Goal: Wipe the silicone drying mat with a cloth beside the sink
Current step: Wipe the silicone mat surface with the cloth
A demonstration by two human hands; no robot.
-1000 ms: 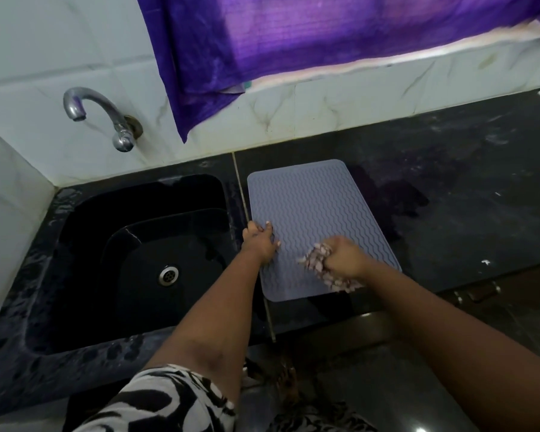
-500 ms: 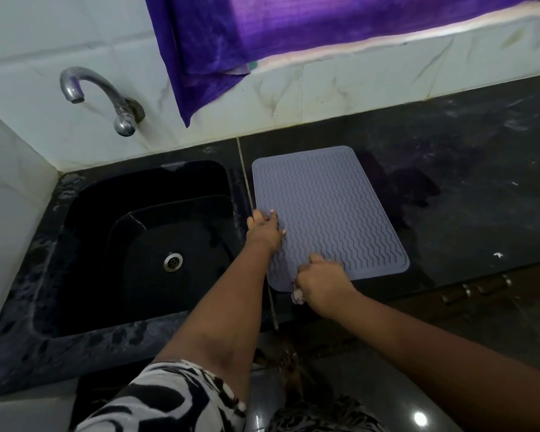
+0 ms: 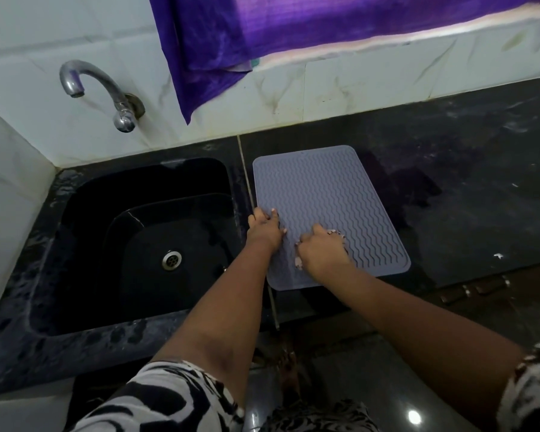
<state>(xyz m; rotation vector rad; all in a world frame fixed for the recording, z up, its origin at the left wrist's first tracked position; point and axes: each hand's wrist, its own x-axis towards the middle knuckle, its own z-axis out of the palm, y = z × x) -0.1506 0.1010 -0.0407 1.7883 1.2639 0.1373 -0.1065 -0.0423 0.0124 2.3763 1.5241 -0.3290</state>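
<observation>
Wiping a grey silicone mat beside a black sink

Seen from a head-worn camera looking down: a grey silicone drying mat [image 3: 321, 204] lies flat on a dark stone counter [image 3: 465, 188], its left edge just beside a black sink [image 3: 85, 219] with a steel drain. The left hand [image 3: 264, 230] rests on the mat's left edge, fingers spread and pressing down, not curled around anything. The right hand [image 3: 321, 254] is closed around a bunched, pale patterned cloth [image 3: 337, 236], pressing it onto the near half of the mat.

The mat looks thin, light and floppy, with wavy ridges across its top — it would likely sag if lifted by one corner and could creep on the glossy stone under a firm stroke. Pinning an edge flat, as the left hand does, seems the sensible hold. The cloth is soft and crushes small in the fist.

Most of the cloth is hidden under the right hand — only scraps show at the fingers and the heel of the palm. Dirt or water on the mat cannot be made out. A steel tap [image 3: 106, 95] and a purple curtain [image 3: 262, 35] sit above; the curtain is cut off at the top.
</observation>
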